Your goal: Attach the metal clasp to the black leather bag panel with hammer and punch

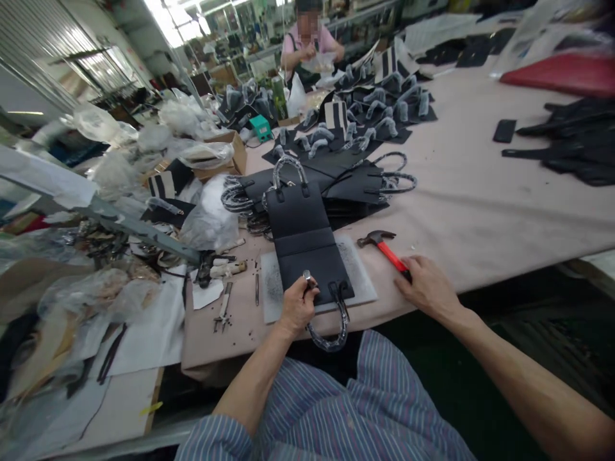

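A flat black bag panel [303, 240] lies unfolded on a grey mat [361, 276] at the table's near edge, with a wrapped handle [288, 168] at its far end and another handle [332, 333] hanging over the near edge. My left hand [296, 308] is closed on a small metal tool [307, 276] held upright against the panel's near end. My right hand [425, 286] rests over the handle of a red hammer [384, 246] lying on the table, fingers curled on it.
A stack of finished black panels with handles [369, 179] lies behind. Pliers and small tools [223, 307] sit left of the mat. Plastic bags and boxes [202, 153] crowd the left side. A person in pink [310, 45] works at the far end.
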`<state>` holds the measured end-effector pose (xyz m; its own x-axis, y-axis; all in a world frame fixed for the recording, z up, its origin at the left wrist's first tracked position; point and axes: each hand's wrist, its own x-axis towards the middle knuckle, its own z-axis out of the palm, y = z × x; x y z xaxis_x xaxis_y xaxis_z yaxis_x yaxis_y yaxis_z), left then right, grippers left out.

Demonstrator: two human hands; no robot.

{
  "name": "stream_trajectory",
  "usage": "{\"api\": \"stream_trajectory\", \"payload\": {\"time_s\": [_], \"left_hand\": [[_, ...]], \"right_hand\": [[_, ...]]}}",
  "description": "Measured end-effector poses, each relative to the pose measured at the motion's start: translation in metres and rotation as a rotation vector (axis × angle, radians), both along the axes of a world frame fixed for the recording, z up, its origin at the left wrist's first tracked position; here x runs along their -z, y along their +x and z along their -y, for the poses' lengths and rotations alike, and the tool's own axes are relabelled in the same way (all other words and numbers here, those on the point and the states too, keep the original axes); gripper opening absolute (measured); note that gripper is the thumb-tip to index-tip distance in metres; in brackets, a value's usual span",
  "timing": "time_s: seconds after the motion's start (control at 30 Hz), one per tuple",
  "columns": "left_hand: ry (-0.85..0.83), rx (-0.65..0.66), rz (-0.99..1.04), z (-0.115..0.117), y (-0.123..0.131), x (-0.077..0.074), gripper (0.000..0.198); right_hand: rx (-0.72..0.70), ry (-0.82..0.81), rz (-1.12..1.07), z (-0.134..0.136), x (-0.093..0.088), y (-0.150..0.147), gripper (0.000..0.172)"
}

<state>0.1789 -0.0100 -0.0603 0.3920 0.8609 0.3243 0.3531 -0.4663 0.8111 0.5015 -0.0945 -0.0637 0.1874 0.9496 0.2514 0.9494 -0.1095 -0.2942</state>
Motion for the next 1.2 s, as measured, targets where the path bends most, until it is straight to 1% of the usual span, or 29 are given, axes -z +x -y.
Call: {"api": "stream_trajectory", "payload": {"time_s": [0.07, 0.1, 0.13, 0.17, 0.2, 0.27, 0.3, 0.33, 0.37, 0.43, 0.5, 0.57, 0.63, 0.67, 0.7, 0.77, 0.8, 0.83, 0.87, 0.93, 1.0, 1.03, 1.07, 1.1, 1.17, 1.2], "left_hand": [[-0.01, -0.011, 0.009, 0.0, 0.0, 0.001, 0.011], [-0.011, -0.016, 0.014, 0.0, 0.0, 0.001, 0.01], [-0.011, -0.019, 0.017, 0.0, 0.0, 0.001, 0.009], [-0.009, -0.02, 0.019, 0.0, 0.0, 0.001, 0.008], [-0.006, -0.02, 0.023, 0.001, 0.0, 0.001, 0.007], [0.001, -0.019, 0.038, 0.001, 0.0, 0.0, 0.007], [0.003, -0.019, 0.044, 0.001, 0.0, 0.0, 0.008], [0.004, -0.017, 0.048, 0.001, 0.0, 0.0, 0.008], [0.004, -0.017, 0.049, 0.001, 0.0, 0.0, 0.008], [0.004, -0.014, 0.043, 0.0, 0.0, 0.001, 0.009], [0.008, -0.013, 0.037, 0.0, 0.0, 0.002, 0.009], [0.013, -0.017, 0.034, 0.0, 0.0, 0.003, 0.009], [0.024, -0.02, 0.04, 0.0, 0.0, 0.004, 0.009], [0.029, -0.021, 0.042, 0.0, 0.0, 0.004, 0.009], [0.033, -0.021, 0.039, 0.0, 0.0, 0.004, 0.009], [0.038, -0.023, 0.022, 0.0, 0.0, 0.004, 0.009], [0.042, -0.025, 0.013, 0.0, 0.0, 0.004, 0.009], [0.046, -0.024, 0.009, 0.0, 0.0, 0.004, 0.01], [0.051, -0.02, 0.012, -0.001, -0.001, 0.004, 0.01], [0.058, -0.011, 0.03, -0.001, -0.001, 0.004, 0.01], [0.059, -0.004, 0.043, -0.001, -0.001, 0.005, 0.009], [0.058, -0.004, 0.042, -0.001, -0.001, 0.005, 0.009], [0.055, -0.004, 0.037, -0.001, -0.001, 0.006, 0.01], [0.054, -0.005, 0.03, -0.001, -0.001, 0.006, 0.01], [0.053, -0.006, 0.017, -0.001, -0.001, 0.006, 0.01], [0.055, -0.009, 0.017, -0.001, -0.001, 0.007, 0.01]], "right_hand": [[0.06, -0.168, 0.017, 0.004, -0.001, 0.011, 0.025], [0.096, -0.226, -0.024, 0.005, -0.003, 0.014, 0.019], [0.142, -0.277, -0.117, 0.005, -0.006, 0.014, 0.013], [0.194, -0.325, -0.287, 0.005, -0.01, 0.012, 0.008], [0.238, -0.378, -0.511, 0.005, -0.014, 0.009, 0.006], [0.272, -0.477, -0.955, 0.005, -0.024, -0.001, 0.01], [0.27, -0.511, -1.108, 0.005, -0.029, -0.006, 0.012], [0.263, -0.532, -1.197, 0.006, -0.036, -0.012, 0.014], [0.259, -0.528, -1.229, 0.007, -0.044, -0.019, 0.015], [0.256, -0.452, -1.222, 0.01, -0.066, -0.032, 0.02], [0.197, -0.291, -1.144, 0.014, -0.093, -0.044, 0.029], [0.06, -0.083, -0.914, 0.016, -0.122, -0.055, 0.037], [-0.097, 0.072, -0.582, 0.018, -0.144, -0.064, 0.039], [-0.172, 0.097, -0.422, 0.019, -0.151, -0.067, 0.04], [-0.239, 0.087, -0.284, 0.019, -0.157, -0.07, 0.041], [-0.341, 0.002, -0.092, 0.02, -0.166, -0.075, 0.042], [-0.369, -0.027, -0.034, 0.02, -0.172, -0.077, 0.043], [-0.381, -0.021, 0.006, 0.021, -0.179, -0.079, 0.044], [-0.378, 0.026, 0.022, 0.021, -0.186, -0.081, 0.044], [-0.309, 0.203, -0.026, 0.022, -0.199, -0.085, 0.042], [-0.197, 0.4, -0.126, 0.025, -0.201, -0.09, 0.038], [-0.185, 0.435, -0.148, 0.026, -0.198, -0.091, 0.037], [-0.207, 0.415, -0.139, 0.028, -0.192, -0.092, 0.037], [-0.263, 0.346, -0.099, 0.029, -0.185, -0.091, 0.038], [-0.395, 0.139, 0.012, 0.03, -0.175, -0.085, 0.039], [-0.419, 0.066, 0.043, 0.03, -0.173, -0.082, 0.039]]}}
